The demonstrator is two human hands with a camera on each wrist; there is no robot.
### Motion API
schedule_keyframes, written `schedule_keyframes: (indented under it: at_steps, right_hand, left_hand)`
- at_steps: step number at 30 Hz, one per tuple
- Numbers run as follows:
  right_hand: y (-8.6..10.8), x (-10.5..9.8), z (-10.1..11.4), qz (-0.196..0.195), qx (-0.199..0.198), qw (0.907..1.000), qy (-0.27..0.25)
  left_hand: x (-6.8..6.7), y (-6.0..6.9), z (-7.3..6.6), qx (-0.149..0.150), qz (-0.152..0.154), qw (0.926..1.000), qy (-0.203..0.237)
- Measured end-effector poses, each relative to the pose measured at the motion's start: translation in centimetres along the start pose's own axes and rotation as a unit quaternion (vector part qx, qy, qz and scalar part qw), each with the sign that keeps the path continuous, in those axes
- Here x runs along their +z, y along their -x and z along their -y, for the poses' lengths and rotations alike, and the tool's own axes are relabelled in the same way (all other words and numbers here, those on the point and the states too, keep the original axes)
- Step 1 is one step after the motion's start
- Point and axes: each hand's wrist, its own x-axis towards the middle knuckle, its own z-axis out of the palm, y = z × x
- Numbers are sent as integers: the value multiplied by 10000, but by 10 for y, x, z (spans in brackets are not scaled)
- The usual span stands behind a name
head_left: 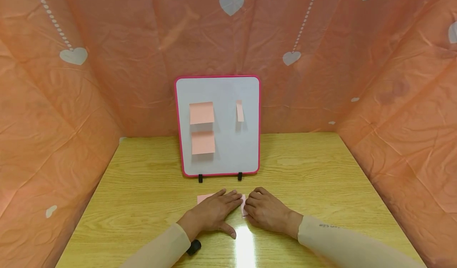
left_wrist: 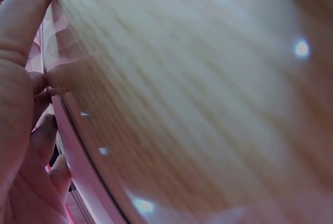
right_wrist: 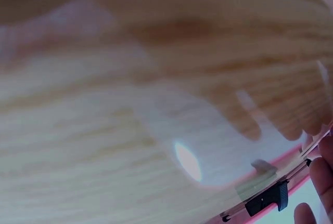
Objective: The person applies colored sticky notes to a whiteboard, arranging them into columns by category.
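My left hand (head_left: 216,213) lies flat over a pink square sticky note (head_left: 204,197) on the table, covering most of it. Its straight fingertips reach the left edge of a narrow pink sticky note (head_left: 244,207). From the other side, my right hand (head_left: 268,212) pinches that narrow note with curled fingers; its fingertips are partly hidden. In the left wrist view, fingers (left_wrist: 21,42) run along the left edge. Only some fingertips (right_wrist: 321,169) of the right hand show in the right wrist view.
Behind the hands stands a white board (head_left: 225,153) with a pink frame on black feet (head_left: 240,176). Two square pink notes (head_left: 201,113) and one narrow note (head_left: 240,110) hang on it. Orange sheeting (head_left: 303,97) surrounds the wooden table (head_left: 143,180). Near the left wrist is a black object (head_left: 194,247).
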Motion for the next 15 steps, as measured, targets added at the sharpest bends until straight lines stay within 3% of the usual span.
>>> schedule_keyframes:
  at_steps: [15]
  right_hand:
    - [-2,2,-2,-342,-37,9994,-88]
  left_hand:
    - [0,-1,0,-53,18,9999,131]
